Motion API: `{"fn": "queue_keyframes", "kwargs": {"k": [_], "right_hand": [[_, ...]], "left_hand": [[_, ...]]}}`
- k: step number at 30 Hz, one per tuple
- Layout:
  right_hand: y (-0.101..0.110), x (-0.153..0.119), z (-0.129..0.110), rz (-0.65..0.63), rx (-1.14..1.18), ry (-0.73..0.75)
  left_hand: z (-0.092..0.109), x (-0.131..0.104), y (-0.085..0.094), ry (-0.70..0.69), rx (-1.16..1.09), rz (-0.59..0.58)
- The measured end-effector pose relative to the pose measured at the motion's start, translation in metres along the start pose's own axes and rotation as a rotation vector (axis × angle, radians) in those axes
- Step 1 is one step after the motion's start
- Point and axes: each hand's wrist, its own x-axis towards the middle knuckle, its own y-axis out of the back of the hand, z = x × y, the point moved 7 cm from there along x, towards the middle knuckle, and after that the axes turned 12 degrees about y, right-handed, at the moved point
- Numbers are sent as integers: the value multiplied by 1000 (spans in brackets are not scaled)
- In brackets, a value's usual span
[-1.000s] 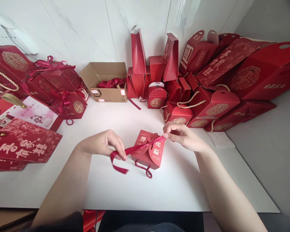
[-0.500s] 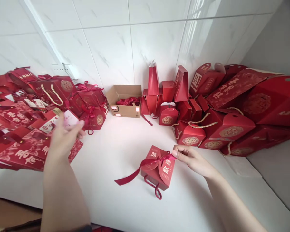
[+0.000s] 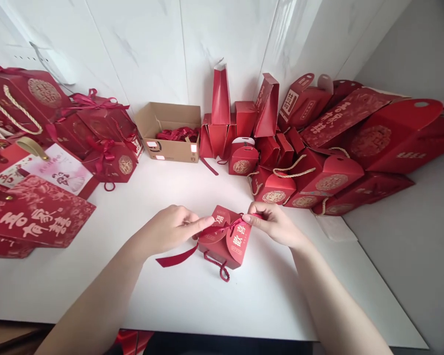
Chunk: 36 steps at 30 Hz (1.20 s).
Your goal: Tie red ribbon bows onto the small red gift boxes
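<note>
A small red gift box (image 3: 225, 249) with pale characters stands on the white table, a cord loop hanging at its near side. A dark red ribbon (image 3: 178, 257) crosses its top, knotted in the middle, with a long tail trailing left. My left hand (image 3: 170, 229) is at the box's left side, thumb and fingers pinched on the ribbon beside the knot. At the right, my right hand (image 3: 276, 223) grips the other ribbon end between thumb and fingers.
Behind stands an open cardboard box (image 3: 175, 152) with red ribbons inside. Red bags (image 3: 55, 212) and ribboned boxes (image 3: 111, 160) crowd the left. More red boxes (image 3: 333, 172) are piled at the right, against the wall.
My left hand has come from the bags at the left to the ribbon on the gift box. My right hand still holds its ribbon end. The view has shifted.
</note>
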Motion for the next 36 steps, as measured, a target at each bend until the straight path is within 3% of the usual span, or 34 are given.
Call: {"fn": "queue_keyframes", "kwargs": {"k": [4,9,11,17,24,31,36], "right_hand": [[0,0,-6,-12,-20,21],[-2,-1,-10,-10,-98,30],[-2,-1,-11,4,-122,43],[1,-1,-18,49,-171,95],[3,-1,-20,136,-248,95],[-2,2,-41,185,-338,269],[-1,3,-33,199,-215,153]], "left_hand": [[-1,0,-21,62,78,-233],[-5,-2,-31,245,-102,-484],[-7,-2,-31,323,-178,-514],[-9,7,-27,333,-313,-365],[-17,14,-23,320,-272,-243],[-20,6,-20,456,-251,-239],[-15,9,-19,412,-213,-141]]}}
